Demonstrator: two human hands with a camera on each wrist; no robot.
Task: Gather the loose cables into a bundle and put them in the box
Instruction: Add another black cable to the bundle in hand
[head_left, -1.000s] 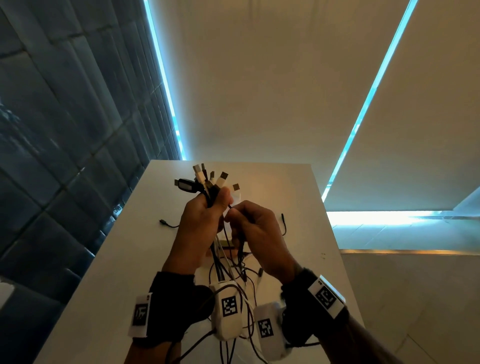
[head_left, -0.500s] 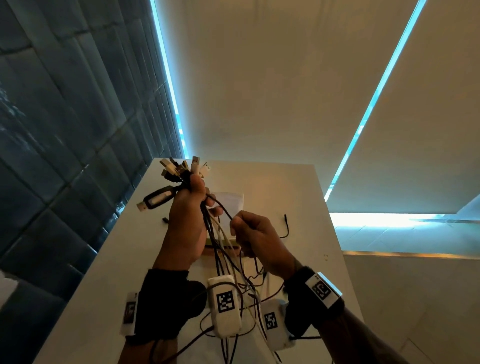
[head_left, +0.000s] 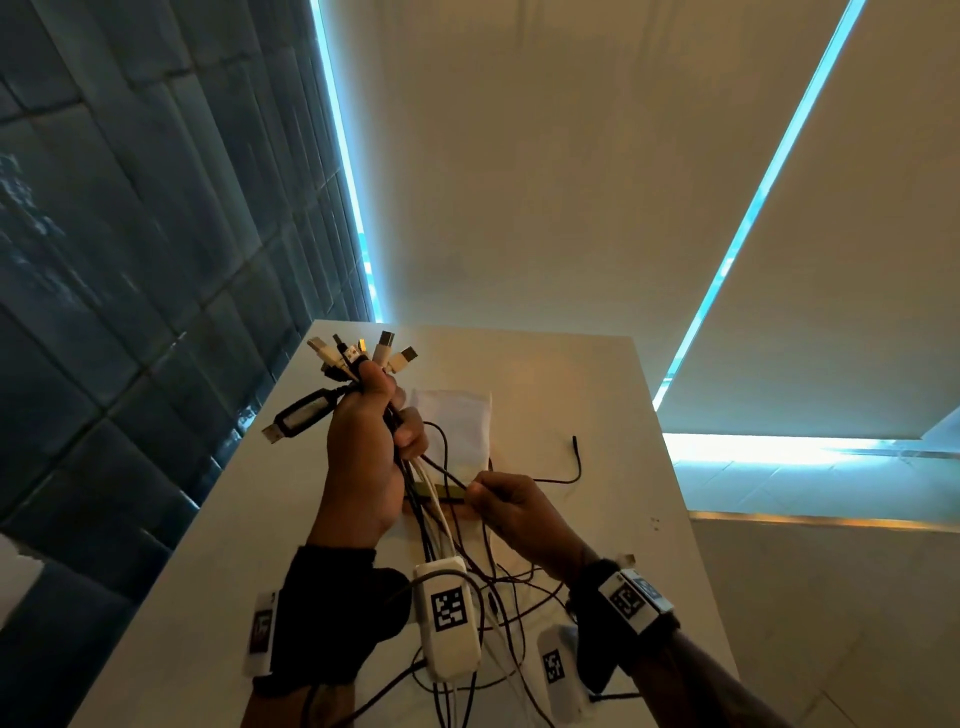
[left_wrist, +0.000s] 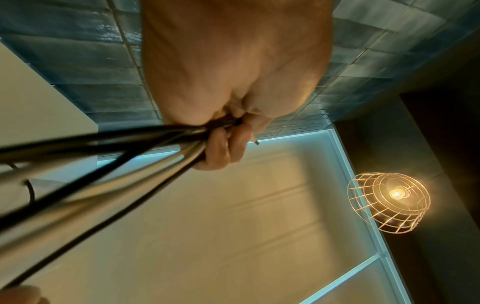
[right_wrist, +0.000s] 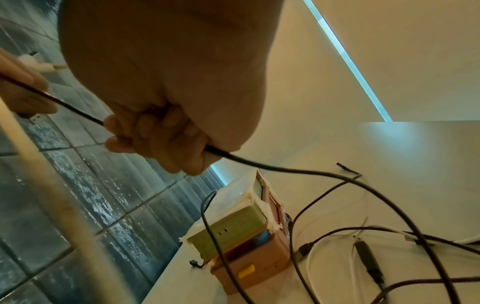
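Note:
My left hand (head_left: 392, 410) is raised above the white table and grips a bundle of black and white cables (head_left: 415, 483) just below their plugs (head_left: 363, 356), which fan out upward. In the left wrist view, the fingers (left_wrist: 221, 148) are curled round the cables (left_wrist: 116, 148). My right hand (head_left: 480, 493) sits lower and to the right, pinching one thin black cable (right_wrist: 285, 169) that runs from the bundle down to the table. The small box (right_wrist: 244, 232), pinkish with a green taped lid, stands on the table under my hands and is mostly hidden in the head view.
Several cable tails (head_left: 514, 592) lie tangled on the table (head_left: 582, 384) near my wrists. One black end (head_left: 575, 457) curls to the right of the box. A dark tiled wall (head_left: 130, 312) runs along the table's left edge. The right edge drops to the floor.
My hands have drawn apart. The left one lifted the bundle up and left, tilting the plugs. The right one slid down and right along the black cable.

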